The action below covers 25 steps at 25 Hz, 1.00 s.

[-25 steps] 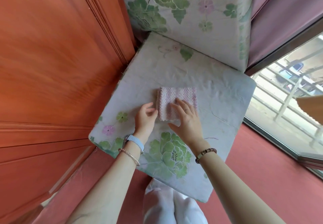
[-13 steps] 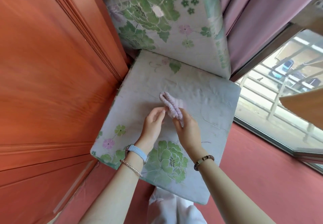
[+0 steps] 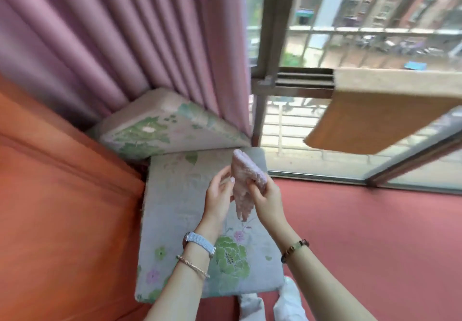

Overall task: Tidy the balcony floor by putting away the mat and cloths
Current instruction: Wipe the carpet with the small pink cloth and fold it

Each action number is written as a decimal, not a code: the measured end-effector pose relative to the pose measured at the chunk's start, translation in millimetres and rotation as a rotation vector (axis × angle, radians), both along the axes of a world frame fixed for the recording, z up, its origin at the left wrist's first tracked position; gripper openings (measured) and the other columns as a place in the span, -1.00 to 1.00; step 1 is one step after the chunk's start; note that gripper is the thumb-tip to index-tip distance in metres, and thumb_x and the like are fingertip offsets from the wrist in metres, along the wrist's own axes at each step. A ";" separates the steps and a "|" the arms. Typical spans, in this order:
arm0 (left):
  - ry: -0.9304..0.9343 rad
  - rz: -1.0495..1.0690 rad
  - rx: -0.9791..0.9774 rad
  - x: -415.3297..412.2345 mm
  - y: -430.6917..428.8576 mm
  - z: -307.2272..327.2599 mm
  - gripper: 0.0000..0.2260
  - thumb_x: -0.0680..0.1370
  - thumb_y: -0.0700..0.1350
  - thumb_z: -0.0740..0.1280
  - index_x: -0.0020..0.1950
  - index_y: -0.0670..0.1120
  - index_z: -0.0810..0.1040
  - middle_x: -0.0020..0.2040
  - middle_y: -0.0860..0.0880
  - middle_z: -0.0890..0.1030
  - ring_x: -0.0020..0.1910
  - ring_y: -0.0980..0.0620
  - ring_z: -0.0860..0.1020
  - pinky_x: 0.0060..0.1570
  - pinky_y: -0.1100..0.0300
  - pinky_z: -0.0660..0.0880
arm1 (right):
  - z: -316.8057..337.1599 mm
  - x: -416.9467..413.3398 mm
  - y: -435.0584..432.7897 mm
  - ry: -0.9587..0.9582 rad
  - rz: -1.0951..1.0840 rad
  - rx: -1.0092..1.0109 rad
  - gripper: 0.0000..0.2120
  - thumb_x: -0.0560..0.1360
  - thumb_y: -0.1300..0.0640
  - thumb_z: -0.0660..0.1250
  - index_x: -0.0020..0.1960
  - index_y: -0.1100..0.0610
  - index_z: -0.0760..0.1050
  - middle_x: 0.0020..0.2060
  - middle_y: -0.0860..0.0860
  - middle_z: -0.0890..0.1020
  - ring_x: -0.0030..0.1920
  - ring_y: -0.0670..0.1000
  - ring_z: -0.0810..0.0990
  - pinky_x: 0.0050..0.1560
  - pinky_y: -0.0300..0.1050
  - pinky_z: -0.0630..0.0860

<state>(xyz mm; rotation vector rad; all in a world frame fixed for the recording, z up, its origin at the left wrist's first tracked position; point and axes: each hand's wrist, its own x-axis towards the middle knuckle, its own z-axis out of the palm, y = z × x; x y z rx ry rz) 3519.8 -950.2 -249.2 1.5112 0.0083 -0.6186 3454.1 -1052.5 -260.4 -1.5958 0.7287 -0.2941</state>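
Observation:
A folded pink textured cloth (image 3: pixel 246 174) is held up in the air above the flat floral cushion (image 3: pixel 185 220). My right hand (image 3: pixel 266 195) grips its right side, fingers closed around the fold. My left hand (image 3: pixel 220 193) touches the cloth's left edge with its fingertips, palm turned toward it. A brown mat (image 3: pixel 382 110) hangs over the window rail at the right. The cloth's lower corner dangles between my two hands.
A second floral cushion (image 3: pixel 160 123) leans against the pink curtain (image 3: pixel 112 35) behind the flat one. An orange wooden panel (image 3: pixel 57 208) runs along the left. Red carpet (image 3: pixel 375 240) covers the floor at the right, below the window frame (image 3: pixel 270 45).
The cloth lay flat on the cushion a second ago; both hands gathered it and lifted it off. The camera view has tilted up toward the window.

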 end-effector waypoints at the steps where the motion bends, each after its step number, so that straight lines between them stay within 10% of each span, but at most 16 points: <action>1: 0.002 -0.054 0.012 -5.4 -13.1 9.0 -0.74 0.64 -0.24 0.20 0.29 -0.04 0.51 0.18 0.04 0.59 0.01 0.25 0.62 0.11 0.06 0.58 | 7.9 -10.7 -8.0 -0.002 -0.051 0.003 -0.78 0.53 0.26 0.30 -0.03 -0.06 0.54 -0.17 -0.06 0.67 -0.17 -0.18 0.63 -0.11 -0.18 0.56; 6: -0.009 -0.329 0.018 -57.6 -91.6 32.1 -0.78 0.64 -0.20 0.23 0.21 0.05 0.52 0.17 0.05 0.60 0.19 0.08 0.57 0.25 0.00 0.50 | 40.2 -81.3 -63.4 -0.040 -0.320 0.056 -0.84 0.48 0.08 0.34 0.04 0.03 0.59 -0.12 0.03 0.72 -0.04 0.10 0.69 0.04 0.21 0.58; 14: 0.072 -0.748 -0.059 -222.0 -211.9 23.1 -0.80 0.62 -0.18 0.27 0.23 -0.06 0.53 0.24 -0.14 0.58 0.25 -0.13 0.56 0.17 -0.06 0.55 | 60.8 -266.7 -138.6 0.039 -0.776 0.022 -0.84 0.54 0.07 0.39 -0.18 -0.07 0.46 -0.09 0.04 0.59 -0.14 -0.08 0.57 -0.13 -0.32 0.45; 25: 0.107 -1.092 -0.024 -503.7 -273.2 26.5 -0.78 0.61 -0.15 0.29 0.25 -0.09 0.53 0.19 -0.06 0.62 0.16 -0.01 0.61 0.12 0.01 0.58 | 57.7 -548.8 -161.9 0.002 -1.118 0.138 -0.85 0.59 0.11 0.31 0.16 0.00 0.52 -0.11 -0.18 0.65 -0.09 -0.21 0.64 -0.12 -0.43 0.49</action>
